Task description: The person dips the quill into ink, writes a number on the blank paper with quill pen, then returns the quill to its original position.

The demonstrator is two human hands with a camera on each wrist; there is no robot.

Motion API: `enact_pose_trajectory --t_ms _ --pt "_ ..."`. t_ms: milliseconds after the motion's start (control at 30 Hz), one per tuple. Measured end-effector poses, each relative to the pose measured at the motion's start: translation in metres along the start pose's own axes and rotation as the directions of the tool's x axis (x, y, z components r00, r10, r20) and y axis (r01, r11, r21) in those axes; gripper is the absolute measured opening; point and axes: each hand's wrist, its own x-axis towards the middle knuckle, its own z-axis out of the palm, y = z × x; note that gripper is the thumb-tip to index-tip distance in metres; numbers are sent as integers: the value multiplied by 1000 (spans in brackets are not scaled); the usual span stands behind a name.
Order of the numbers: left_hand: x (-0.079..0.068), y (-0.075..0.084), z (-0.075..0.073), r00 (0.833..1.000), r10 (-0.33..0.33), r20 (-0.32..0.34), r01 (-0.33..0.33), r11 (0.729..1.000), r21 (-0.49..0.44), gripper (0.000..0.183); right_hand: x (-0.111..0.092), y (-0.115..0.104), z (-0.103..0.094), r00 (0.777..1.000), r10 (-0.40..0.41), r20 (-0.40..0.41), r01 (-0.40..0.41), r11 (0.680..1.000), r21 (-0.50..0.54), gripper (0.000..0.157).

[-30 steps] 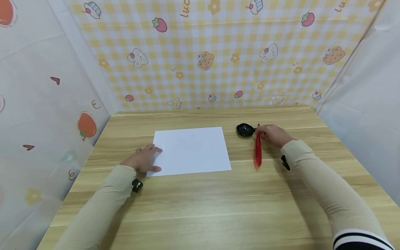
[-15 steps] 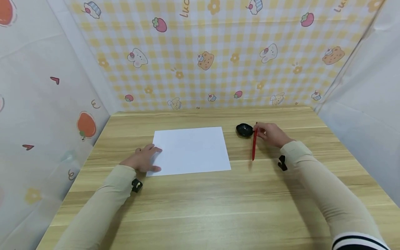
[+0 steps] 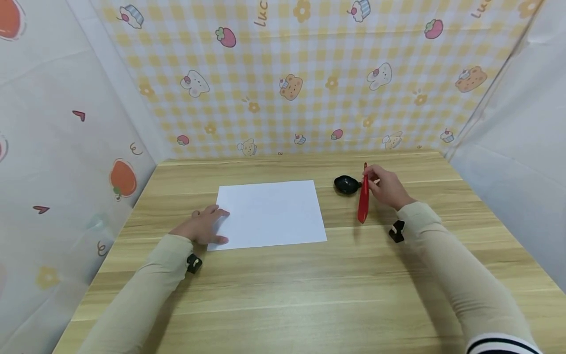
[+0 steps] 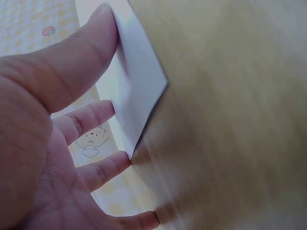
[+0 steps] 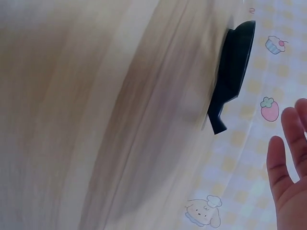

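Note:
In the head view a white sheet of paper (image 3: 271, 214) lies flat near the table's middle. My left hand (image 3: 201, 226) rests spread at its left edge; in the left wrist view the thumb and two fingertips meet the paper (image 4: 139, 91). My right hand (image 3: 386, 187) pinches a long, flat red object (image 3: 363, 201) near its narrow upper end. Its wider end hangs down, above the table; its exact kind is unclear. Left of this hand sits a black spoon (image 3: 346, 185), its handle partly hidden. The right wrist view shows the spoon (image 5: 235, 62) and some fingers, but not the red object.
The wooden table (image 3: 283, 295) ends at a yellow checked cloth backdrop (image 3: 265, 73). A white printed sheet (image 3: 57, 162) hangs on the left and a plain white one (image 3: 517, 162) on the right. The spoon stands close to the far edge.
My right hand has lifted the red object slightly toward the backdrop and turned it, so that it looked thin half a second ago and shows its broad side now. My left hand has not moved.

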Motion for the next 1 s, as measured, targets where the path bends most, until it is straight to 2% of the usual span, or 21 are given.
enact_pose_trajectory --t_ms 167,367,400,433,500,600,633,700,733,767,867,900,1000 --pt "0 0 0 1000 5 -1 -5 1000 -9 74 1 -3 3 996 41 -76 -37 998 52 20" --pt "0 0 0 1000 21 -14 -21 1000 -3 75 1 -10 2 989 93 -117 -69 978 199 26" --pt "1 0 0 1000 25 -16 -25 1000 1 75 2 -11 1 987 100 -122 -66 964 257 26" --pt "1 0 0 999 27 -18 -27 1000 3 75 2 -13 0 986 116 -123 -66 933 353 25" --pt "1 -1 0 999 30 -20 -30 1000 4 75 1 -16 -1 981 139 -132 -52 854 518 23" --pt "1 -1 1 999 31 -19 -30 1000 7 75 1 -21 -3 973 154 -173 -11 776 630 23" --pt "1 -1 1 999 30 -18 -29 1000 8 75 1 -21 -3 969 160 -187 -4 770 638 23" --pt "1 -1 1 1000 26 -15 -26 1000 6 74 2 -20 -3 963 160 -217 1 803 596 25" --pt "1 -1 1 1000 25 -14 -25 1000 6 75 2 -19 -2 960 171 -223 -5 805 593 27" --pt "2 -1 1 1000 24 -14 -24 1000 6 75 2 -17 -2 957 189 -221 -14 790 614 28" --pt "2 -1 1 999 31 -15 -31 999 11 75 1 -12 -2 954 249 -167 -63 711 700 31" --pt "1 -1 1 999 36 -15 -35 999 15 75 1 -11 -3 952 270 -141 -86 682 726 31" --pt "1 -1 1 998 57 -13 -57 998 29 76 0 -9 -5 940 337 -46 -188 628 755 28"
